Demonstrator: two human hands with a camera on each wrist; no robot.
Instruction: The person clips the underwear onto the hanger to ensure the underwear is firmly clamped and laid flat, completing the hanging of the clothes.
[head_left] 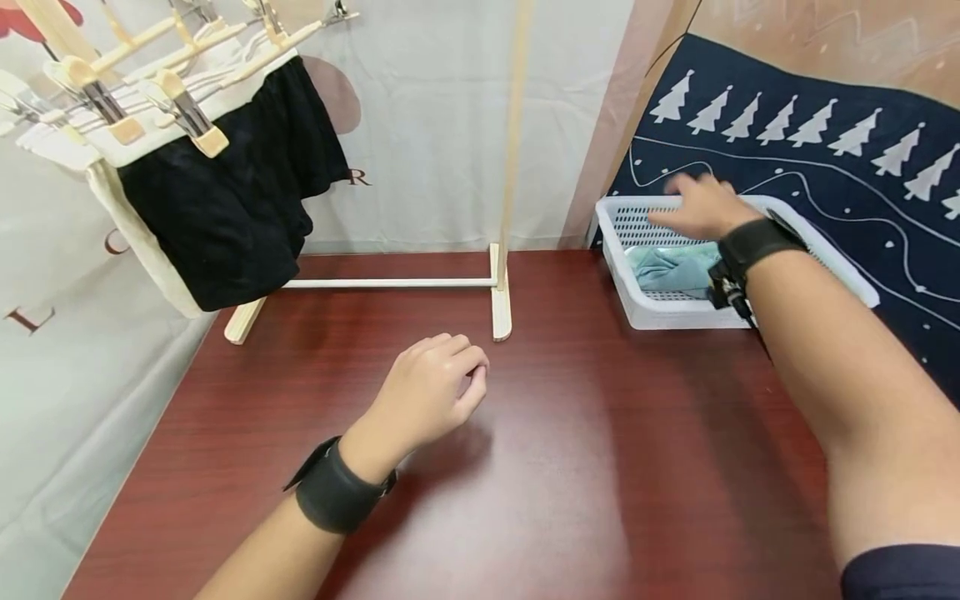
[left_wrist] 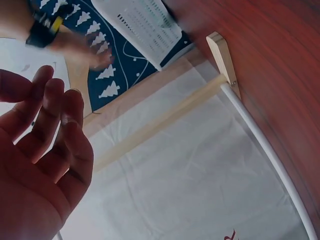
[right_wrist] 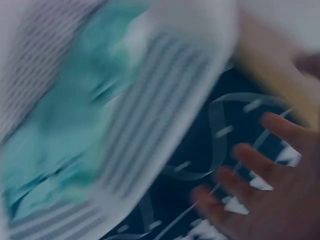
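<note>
My right hand (head_left: 697,208) hovers over a white slatted basket (head_left: 645,310) at the table's far right, fingers straight and spread, holding nothing. A teal cloth (head_left: 671,268) lies in the basket under that hand. The right wrist view is blurred: the teal cloth (right_wrist: 55,135) in the white basket (right_wrist: 150,145), with my fingers (right_wrist: 250,185) stretched out beside it. My left hand (head_left: 438,383) rests loosely curled above the dark red table (head_left: 570,467), empty. In the left wrist view the left hand's fingers (left_wrist: 50,125) hang relaxed with nothing in them.
A small wooden drying rack (head_left: 501,283) stands at the back of the table, with black shorts (head_left: 232,200) clipped on wooden hangers (head_left: 180,92) at the left. A navy cloth with white trees (head_left: 825,142) lies behind the basket.
</note>
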